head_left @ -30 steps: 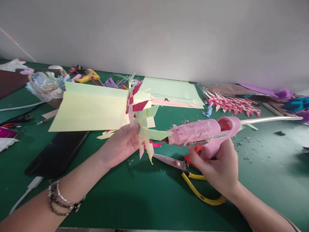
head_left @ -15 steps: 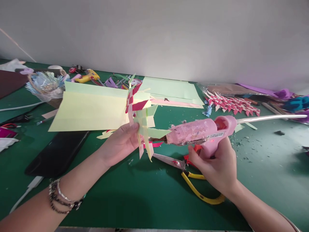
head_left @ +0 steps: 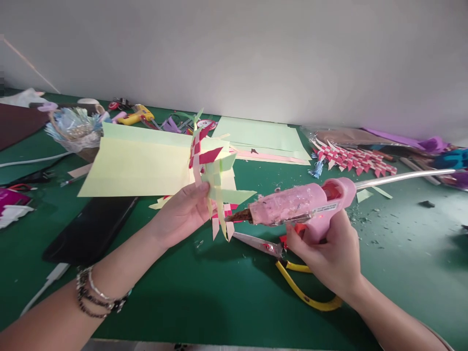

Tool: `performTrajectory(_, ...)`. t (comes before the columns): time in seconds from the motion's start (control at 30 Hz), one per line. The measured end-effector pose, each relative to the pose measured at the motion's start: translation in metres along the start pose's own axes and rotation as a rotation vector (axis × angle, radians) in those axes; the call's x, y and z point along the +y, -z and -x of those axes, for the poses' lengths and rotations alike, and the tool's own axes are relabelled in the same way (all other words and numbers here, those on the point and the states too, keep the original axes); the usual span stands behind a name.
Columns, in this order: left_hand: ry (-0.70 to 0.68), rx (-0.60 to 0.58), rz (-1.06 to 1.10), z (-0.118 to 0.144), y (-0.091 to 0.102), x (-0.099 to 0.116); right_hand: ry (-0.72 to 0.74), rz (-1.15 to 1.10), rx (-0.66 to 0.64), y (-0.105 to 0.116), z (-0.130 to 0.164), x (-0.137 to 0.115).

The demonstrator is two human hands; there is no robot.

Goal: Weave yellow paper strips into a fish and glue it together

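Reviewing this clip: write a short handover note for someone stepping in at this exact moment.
Left hand: holds the woven paper piece, red-and-white and pale green strips, up off the green table.
Right hand: grips the pink glue gun, finger by the trigger; its nozzle points at the lower strips, contact not clear.
Nearby: scissors with yellow handles lie under the gun; yellow paper sheets behind the piece; a finished-looking red woven strip far right.
Done: weave largely formed.
Left: loose strip ends stick out, seemingly unglued and untrimmed.
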State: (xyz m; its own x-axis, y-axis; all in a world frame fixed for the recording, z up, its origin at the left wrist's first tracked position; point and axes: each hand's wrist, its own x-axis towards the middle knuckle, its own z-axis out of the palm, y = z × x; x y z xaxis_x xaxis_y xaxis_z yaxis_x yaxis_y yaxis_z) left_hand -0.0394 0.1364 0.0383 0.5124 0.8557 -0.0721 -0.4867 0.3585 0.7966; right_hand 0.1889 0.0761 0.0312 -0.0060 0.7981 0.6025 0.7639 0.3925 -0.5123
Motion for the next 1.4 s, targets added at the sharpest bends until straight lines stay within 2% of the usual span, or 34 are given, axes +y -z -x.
performTrajectory(0.3, -0.003, 0.084, -0.012, 0.001, -0.003, 0.002, 0.010, -0.009, -0.023, 0.000, -0.002, 0.001)
performTrajectory(0.43, -0.045, 0.133, -0.091, 0.000, 0.000, 0.000, -0.003, -0.032, -0.019, -0.001, -0.002, 0.000)
performTrajectory(0.63, -0.124, 0.362, -0.376, 0.003, 0.000, -0.004, -0.063, -0.010, 0.120, 0.002, -0.006, 0.002)
performTrajectory(0.73, -0.122, 0.483, -0.483, 0.004, -0.006, -0.003, -0.034, 0.172, 0.144, 0.005, -0.005, 0.010)
performTrajectory(0.8, -0.134, 0.519, -0.520, 0.005, -0.008, -0.002, 0.039, 0.291, 0.197, 0.006, -0.003, 0.015)
performTrajectory(0.9, -0.149, 0.522, -0.538, 0.006, -0.010, -0.002, 0.182, 0.328, 0.238, 0.006, -0.002, 0.020)
performTrajectory(1.03, -0.121, 0.506, -0.526, 0.008, -0.009, -0.004, 0.308, 0.241, 0.174, 0.007, -0.005, 0.022)
performTrajectory(1.4, -0.031, 0.484, -0.408, 0.007, -0.013, -0.004, 0.272, 0.246, 0.166, 0.005, -0.003, 0.027)
